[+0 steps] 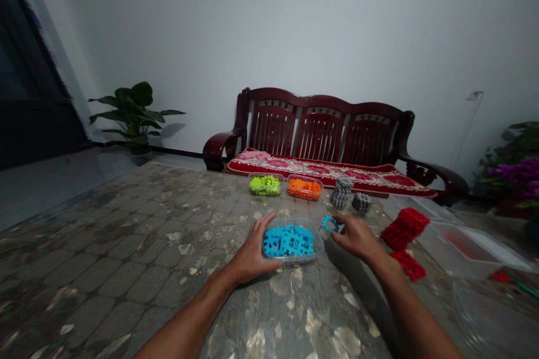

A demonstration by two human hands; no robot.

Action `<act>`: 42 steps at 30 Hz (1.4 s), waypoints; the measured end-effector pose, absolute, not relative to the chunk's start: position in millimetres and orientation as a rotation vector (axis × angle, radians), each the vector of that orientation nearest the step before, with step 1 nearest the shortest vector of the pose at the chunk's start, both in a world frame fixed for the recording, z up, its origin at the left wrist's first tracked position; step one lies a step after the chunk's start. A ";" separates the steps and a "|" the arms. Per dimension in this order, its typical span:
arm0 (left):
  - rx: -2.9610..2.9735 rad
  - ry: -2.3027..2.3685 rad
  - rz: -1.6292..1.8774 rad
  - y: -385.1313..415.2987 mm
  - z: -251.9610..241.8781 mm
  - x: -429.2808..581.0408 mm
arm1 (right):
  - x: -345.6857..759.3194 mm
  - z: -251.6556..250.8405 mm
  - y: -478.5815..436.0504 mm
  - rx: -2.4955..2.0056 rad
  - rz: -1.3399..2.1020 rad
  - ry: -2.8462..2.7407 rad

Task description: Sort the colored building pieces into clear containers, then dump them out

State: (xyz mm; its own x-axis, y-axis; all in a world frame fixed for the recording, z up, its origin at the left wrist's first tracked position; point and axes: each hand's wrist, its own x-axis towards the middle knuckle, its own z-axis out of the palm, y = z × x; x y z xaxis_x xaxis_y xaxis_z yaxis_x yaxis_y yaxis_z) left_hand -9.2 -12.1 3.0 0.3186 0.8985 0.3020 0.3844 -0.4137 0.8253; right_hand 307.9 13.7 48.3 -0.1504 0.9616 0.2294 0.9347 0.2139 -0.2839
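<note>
From where I'm standing: L hand (252, 252) is curled round the L end of a clear tub (290, 262) on the patterned tablecloth (168, 247), thumb in front, fingers at the side. Blue pcs (290, 240) fill it; cut-out marks on them, too small to read. R hand (356, 235) pinches a blue ring (324, 224) btwn thumb & fingertips, just R of the tub. Red blocks (405, 228) lie further R; beyond, grey stacks (342, 192), then tubs w/ orange pcs (305, 188) & lime pcs (265, 185). Wooden bench (324, 102) behind.

left grip (252, 253): bare skin | right grip (356, 235): bare skin | left forearm (197, 308): bare, tapering | right forearm (404, 297): bare, tapering
</note>
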 end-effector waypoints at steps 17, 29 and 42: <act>1.948 1.125 1.057 -11.4 0.2 -8.1 | 235.3 61.3 -3.0 -1.341 0.198 -2.319; 1.972 1.120 1.076 -10.2 -2.6 -8.8 | 234.5 39.2 2.8 -1.267 0.129 -2.179; 2.616 1.285 1.328 -26.1 2.6 -3.7 | 309.0 -29.1 25.0 -1.717 0.208 -1.684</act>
State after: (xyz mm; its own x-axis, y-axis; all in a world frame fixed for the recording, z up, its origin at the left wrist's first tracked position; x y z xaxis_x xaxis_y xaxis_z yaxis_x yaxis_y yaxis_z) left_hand -3.7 -26.1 2.6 0.3350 0.6292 0.7014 0.6802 -0.6766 0.2820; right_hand 309.0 25.0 -29.1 0.1373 0.9241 0.3565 0.8093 0.1029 -0.5783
